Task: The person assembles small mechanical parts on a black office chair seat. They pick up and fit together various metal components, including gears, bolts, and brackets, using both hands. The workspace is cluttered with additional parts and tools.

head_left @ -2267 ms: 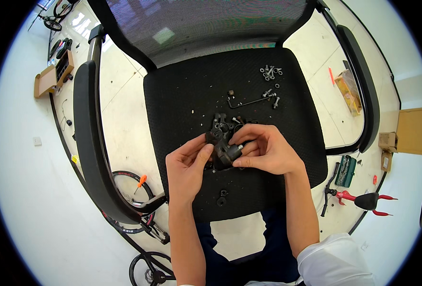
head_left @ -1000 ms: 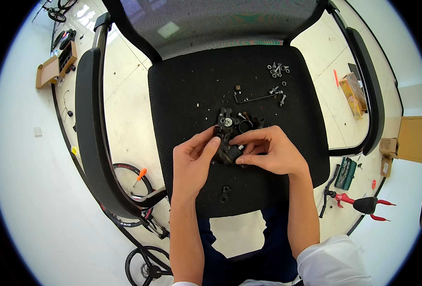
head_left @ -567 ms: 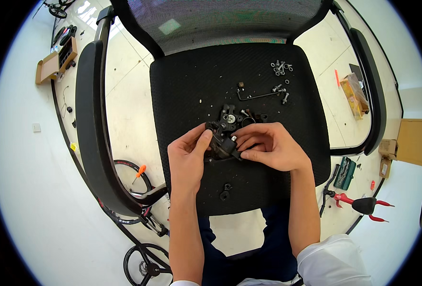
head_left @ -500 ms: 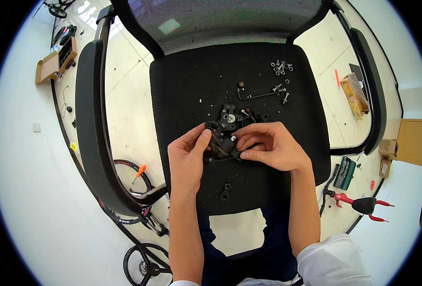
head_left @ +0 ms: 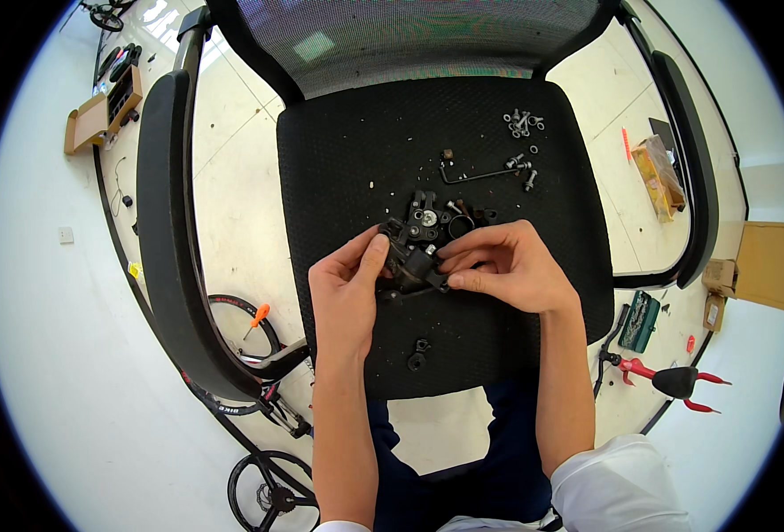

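My left hand (head_left: 346, 288) is closed, thumb and fingers gripping the left end of a black metal mechanical part (head_left: 416, 269). From the other side my right hand (head_left: 523, 273) pinches the same part near a small silver bolt end. The part is held low over the black chair seat (head_left: 339, 168). Just beyond it lies a black bracket (head_left: 425, 218) with a silver screw head, beside a black ring clamp (head_left: 460, 226). My fingers hide some of the held part's edges. A small black fitting (head_left: 419, 355) rests nearer to me on the seat.
An L-shaped hex key (head_left: 482, 176) lies on the seat, with silver bolts (head_left: 521, 122) and washers further back. Armrests (head_left: 166, 239) stand at both sides. On the floor are an orange screwdriver (head_left: 261, 315), a green toolbox (head_left: 640, 321) and an open cardboard box (head_left: 89, 124).
The held part and both hands have shifted slightly, the right hand moving a little up in the view. My grip stays on the same part.
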A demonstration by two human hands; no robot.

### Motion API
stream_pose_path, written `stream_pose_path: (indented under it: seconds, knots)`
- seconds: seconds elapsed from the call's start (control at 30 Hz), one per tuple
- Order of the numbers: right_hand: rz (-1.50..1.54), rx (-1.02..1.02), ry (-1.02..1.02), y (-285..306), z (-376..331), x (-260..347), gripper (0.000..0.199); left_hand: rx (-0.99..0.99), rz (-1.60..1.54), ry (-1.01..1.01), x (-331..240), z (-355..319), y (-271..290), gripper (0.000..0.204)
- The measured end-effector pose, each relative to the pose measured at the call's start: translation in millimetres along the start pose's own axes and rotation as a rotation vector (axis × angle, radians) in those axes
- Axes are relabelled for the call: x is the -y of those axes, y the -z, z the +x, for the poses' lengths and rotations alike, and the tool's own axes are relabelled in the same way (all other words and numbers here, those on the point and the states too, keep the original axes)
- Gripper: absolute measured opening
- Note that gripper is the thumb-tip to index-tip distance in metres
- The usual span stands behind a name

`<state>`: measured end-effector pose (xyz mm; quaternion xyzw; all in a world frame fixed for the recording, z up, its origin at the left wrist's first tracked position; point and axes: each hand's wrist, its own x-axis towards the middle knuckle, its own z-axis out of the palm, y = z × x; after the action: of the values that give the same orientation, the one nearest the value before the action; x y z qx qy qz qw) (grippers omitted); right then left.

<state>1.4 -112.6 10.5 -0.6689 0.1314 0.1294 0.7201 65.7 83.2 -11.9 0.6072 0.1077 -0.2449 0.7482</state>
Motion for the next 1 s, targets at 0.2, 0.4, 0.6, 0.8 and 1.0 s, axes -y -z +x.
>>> stream_pose_path:
  seconds: [0.2,0.4,0.6,0.8,1.0]
  knots:
    - [-0.016,-0.035,0.011,2.8,-2.4,-0.7,0.029,0.073,-0.094,0.000,0.4,-0.3,2.5,0.030]
    - [0.009,-0.032,0.029,5.6,-3.5,-1.2,0.030,0.104,-0.051,-0.037,-0.6,-0.7,1.6,0.029]
    - [0.006,-0.027,0.039,4.5,-4.0,-2.2,0.030,0.129,-0.046,-0.054,-2.5,-2.6,3.4,0.028]
    - [-0.016,-0.027,0.021,3.2,-3.5,-1.4,0.029,0.118,-0.017,-0.071,-0.9,-2.2,4.9,0.027]
    - [-0.013,-0.029,0.021,1.9,-3.2,-1.2,0.027,0.065,0.027,-0.068,-0.3,-1.5,4.0,0.026]
